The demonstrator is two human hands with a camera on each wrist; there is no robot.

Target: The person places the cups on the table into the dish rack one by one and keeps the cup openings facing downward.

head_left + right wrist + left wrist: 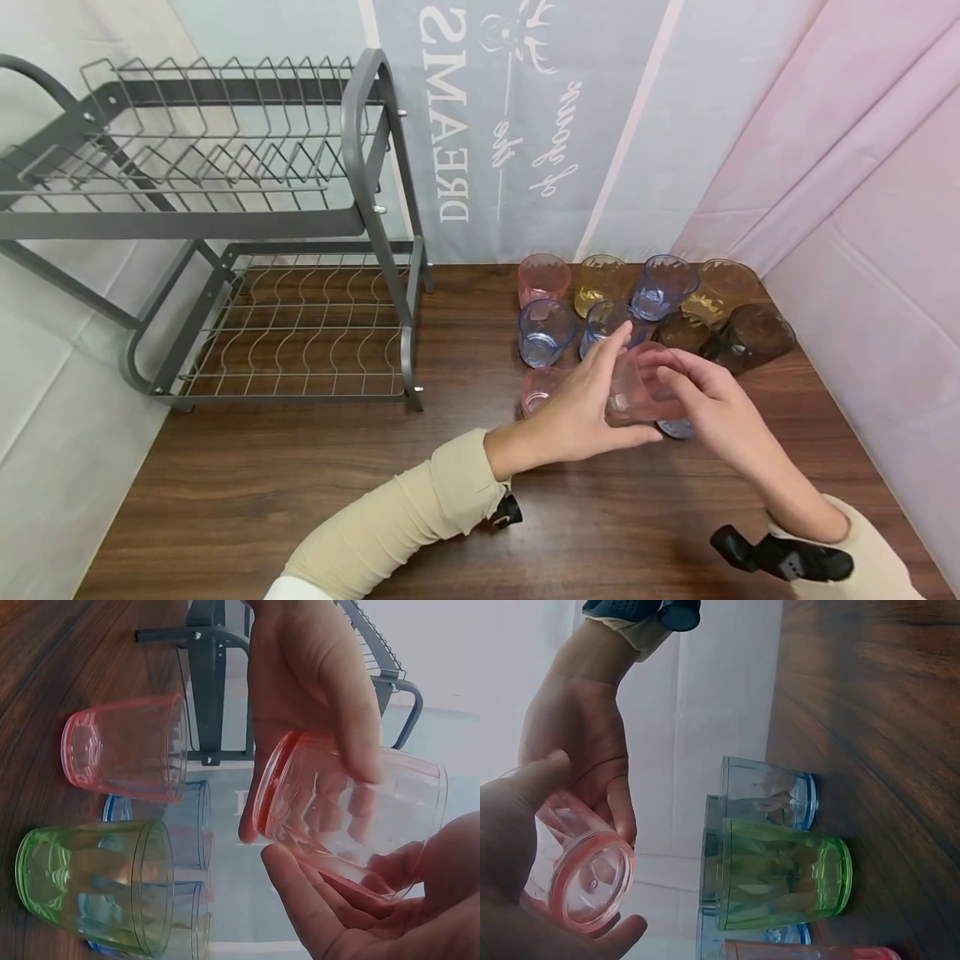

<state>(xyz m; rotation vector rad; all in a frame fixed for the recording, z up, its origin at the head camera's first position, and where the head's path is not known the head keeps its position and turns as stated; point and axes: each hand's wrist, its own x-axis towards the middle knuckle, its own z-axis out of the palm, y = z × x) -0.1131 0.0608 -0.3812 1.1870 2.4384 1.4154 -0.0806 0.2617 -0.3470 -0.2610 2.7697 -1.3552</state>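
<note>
A clear pink glass [637, 392] is held off the table between both hands, tilted. My right hand [731, 417] grips its side with thumb and curled fingers. My left hand [573, 417] is spread around the other side, its fingers fairly straight and the thumb apart; in the right wrist view the left thumb [360, 742] lies against the glass. Below the hands, a second pink glass [538, 390] stands partly hidden by the left hand. A green glass [784, 877] is near it in the wrist views, and a blue glass [546, 333] stands behind.
More tumblers stand by the back wall: pink [543, 279], yellow [600, 286], blue [665, 287], amber [720, 287] and dark brown [757, 337]. A grey two-tier wire dish rack [292, 225] is on the left. Walls border the wooden table [262, 475].
</note>
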